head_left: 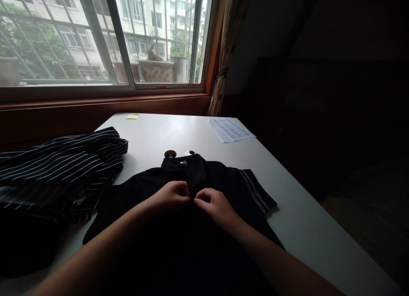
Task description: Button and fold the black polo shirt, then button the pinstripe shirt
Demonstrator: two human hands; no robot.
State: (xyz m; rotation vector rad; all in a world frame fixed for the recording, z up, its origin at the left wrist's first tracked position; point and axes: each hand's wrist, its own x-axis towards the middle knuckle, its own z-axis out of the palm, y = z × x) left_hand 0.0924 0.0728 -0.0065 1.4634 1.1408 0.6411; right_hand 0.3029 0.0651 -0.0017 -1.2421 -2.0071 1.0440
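A black short-sleeved shirt (223, 176) lies spread on the white table, its collar pointing away from me and two grey stripes on the right sleeve. My left hand (174, 194) pinches the shirt's front just below the collar. Close beside it, my right hand (214, 203) pinches the same front edge, thumb and finger pressed together. The fingertips of both hands nearly meet. Whether a button lies between them is too dark and small to tell. The lower part of the shirt fades into shadow between my forearms.
Black cloth with white stripes (60, 159) is heaped at the left. Two small round objects, one brown (170, 153) and one white-rimmed (190, 152), sit beyond the collar. Printed sheets (230, 130) and a yellow note (132, 116) lie on the table (179, 132). A barred window stands behind.
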